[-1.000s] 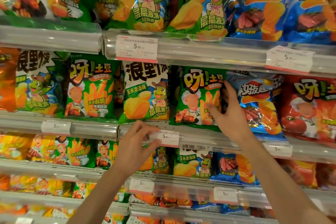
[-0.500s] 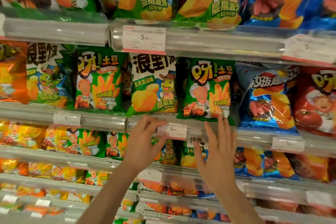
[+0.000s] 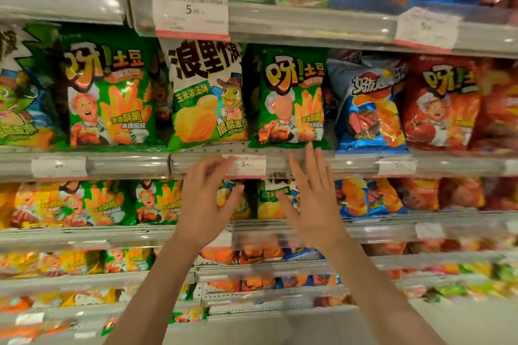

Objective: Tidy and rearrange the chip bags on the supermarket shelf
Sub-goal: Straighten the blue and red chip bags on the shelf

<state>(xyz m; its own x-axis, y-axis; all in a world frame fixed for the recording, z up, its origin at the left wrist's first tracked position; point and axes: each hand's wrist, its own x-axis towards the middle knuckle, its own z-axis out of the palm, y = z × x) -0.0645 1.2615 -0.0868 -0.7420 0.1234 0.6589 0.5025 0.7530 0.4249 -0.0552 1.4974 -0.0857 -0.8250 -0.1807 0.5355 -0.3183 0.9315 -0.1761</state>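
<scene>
A green fries chip bag stands upright on the middle shelf, between a white-and-green corn chip bag and a blue chip bag. My right hand is raised just below the green bag with straight, spread fingers, the tips near its bottom edge, and it holds nothing. My left hand hovers in front of the shelf rail with loosely curled fingers. Its fingertips are at the left edge of a white price tag.
A second green fries bag stands to the left and a red chip bag to the right. Clear plastic rails with price tags front each shelf. Shelves above and below hold several more bags, packed close.
My right hand has left the right side of the green fries bag and dropped below the shelf rail. My left hand stays by the price tag. The view has moved closer.
</scene>
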